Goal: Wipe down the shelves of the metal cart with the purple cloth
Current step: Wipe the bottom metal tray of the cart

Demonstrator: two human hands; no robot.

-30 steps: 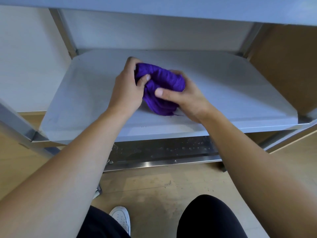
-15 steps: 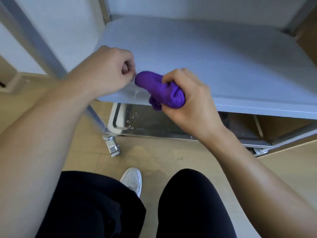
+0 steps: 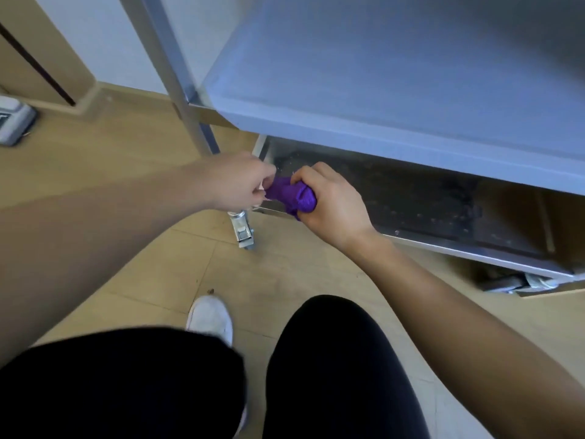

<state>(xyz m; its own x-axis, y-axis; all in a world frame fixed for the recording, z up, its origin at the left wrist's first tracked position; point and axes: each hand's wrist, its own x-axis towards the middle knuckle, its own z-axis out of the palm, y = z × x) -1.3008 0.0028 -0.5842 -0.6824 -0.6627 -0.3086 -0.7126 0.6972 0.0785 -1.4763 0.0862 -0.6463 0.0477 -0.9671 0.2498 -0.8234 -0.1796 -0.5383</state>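
Wood-look floor (image 3: 126, 172) is seen from above, with a white wall (image 3: 104, 36) at 11 o'clock and a grey device (image 3: 12, 122) at 9 o'clock, type not readable. Metal cart (image 3: 177, 74) is seen from 12 to 3 o'clock; its blue-grey shelf (image 3: 380, 74) is blurred at the far end. Bottom shelf (image 3: 411, 198) sits below it, dark, with droplets scattered on the surface. Purple cloth (image 3: 292, 194) is bunched into a tight wad and held near frame centre, at the front-left corner of the bottom shelf, just over the front lip; contact with the metal cannot be told. Right hand (image 3: 332, 204) is at 3 o'clock of the cloth, fingers curled tightly round the wad. Left hand (image 3: 235, 182) is at 9 o'clock of the cloth, fingertips bunched together and pinching its free end. Locking caster (image 3: 242, 229) is seen just below the left hand, at 6 o'clock of it. A second caster (image 3: 519, 282) is partly hidden under the frame at 4 o'clock. White shoe (image 3: 210, 315) is planted on the floor at 6 o'clock, between the knees in black trousers (image 3: 332, 359).
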